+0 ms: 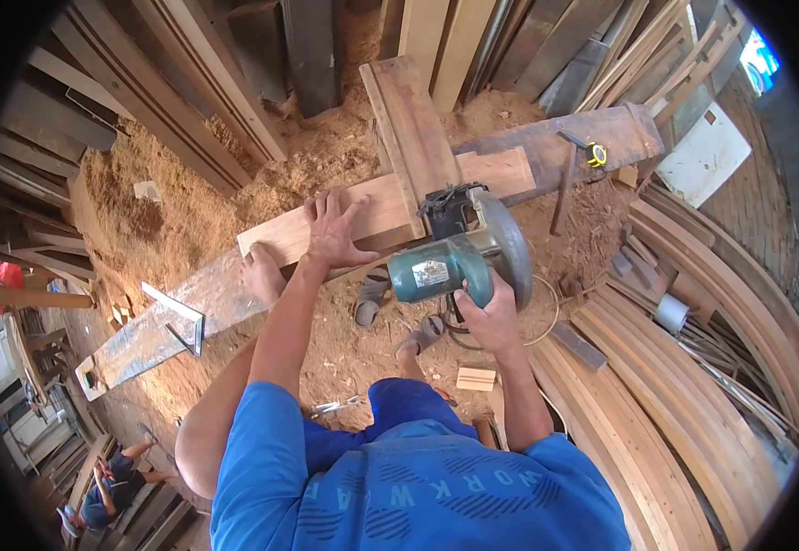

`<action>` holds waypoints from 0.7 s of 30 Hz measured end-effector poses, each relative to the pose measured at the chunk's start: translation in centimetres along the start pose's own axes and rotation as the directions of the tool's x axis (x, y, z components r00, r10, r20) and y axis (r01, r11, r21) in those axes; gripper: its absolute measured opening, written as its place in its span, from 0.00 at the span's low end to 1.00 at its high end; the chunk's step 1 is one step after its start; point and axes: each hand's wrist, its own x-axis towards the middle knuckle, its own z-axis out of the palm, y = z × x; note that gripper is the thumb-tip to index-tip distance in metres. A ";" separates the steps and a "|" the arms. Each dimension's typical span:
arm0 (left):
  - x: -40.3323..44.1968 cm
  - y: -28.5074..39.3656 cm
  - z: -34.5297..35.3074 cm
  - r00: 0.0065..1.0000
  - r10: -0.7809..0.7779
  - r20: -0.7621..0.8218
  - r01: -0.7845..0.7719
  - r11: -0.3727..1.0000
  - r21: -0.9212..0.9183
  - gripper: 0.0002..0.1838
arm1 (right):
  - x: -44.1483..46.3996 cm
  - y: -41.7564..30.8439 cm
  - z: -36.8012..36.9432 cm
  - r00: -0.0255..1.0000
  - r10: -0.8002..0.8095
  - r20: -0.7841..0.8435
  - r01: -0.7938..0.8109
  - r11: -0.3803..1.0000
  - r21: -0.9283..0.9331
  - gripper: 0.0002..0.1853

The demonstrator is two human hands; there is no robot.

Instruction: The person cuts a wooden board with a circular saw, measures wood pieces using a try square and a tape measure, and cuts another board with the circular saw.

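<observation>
A pale wooden board [280, 225] lies along a long worn plank [220, 289]. My left hand [333, 230] rests on the board with its fingers spread, and my bare foot [262, 275] presses near the board's left end. In my right hand [491, 317] is the rear handle of a green circular saw [431, 268]. The saw sits at the board's right part, its round guard [508, 248] facing right. Across the board, against the saw's base, lies a thick wooden piece [413, 124]. The blade's contact with the wood is hidden.
On the plank lie a metal square [188, 321] at left and a yellow tape measure [595, 154] at right, beside a hammer [564, 179]. Sawdust [142, 230] covers the ground. Stacked timber [638, 395] stands right, upright boards behind. Another person [110, 491] sits at lower left.
</observation>
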 end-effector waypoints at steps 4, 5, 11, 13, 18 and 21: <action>0.0 -0.2 0.1 1.000 0.014 -0.022 -0.014 1.000 -0.020 0.61 | 0.2 0.6 0.5 1.000 -0.008 0.030 0.008 1.000 -0.022 0.12; 0.0 -0.3 0.2 0.999 0.020 -0.028 -0.020 1.000 -0.023 0.61 | 0.2 0.9 0.5 0.999 -0.010 0.040 0.011 1.000 -0.019 0.12; 0.1 -0.4 0.6 0.999 0.029 -0.031 -0.030 0.999 -0.014 0.62 | 0.6 1.0 1.3 0.999 0.000 0.048 0.000 1.000 0.014 0.12; 0.1 -0.4 0.4 0.999 0.027 -0.025 -0.027 1.000 -0.014 0.63 | 0.8 1.2 1.3 0.998 0.006 0.061 -0.007 1.000 0.008 0.12; 0.1 -0.3 0.5 0.999 0.030 -0.028 -0.031 0.999 -0.017 0.63 | 1.3 0.4 1.3 0.996 -0.004 0.084 0.004 1.000 0.001 0.11; 0.0 -0.4 0.5 0.997 0.051 -0.058 -0.052 0.998 -0.028 0.62 | 1.9 0.7 1.5 0.996 -0.032 0.079 0.034 0.999 -0.020 0.11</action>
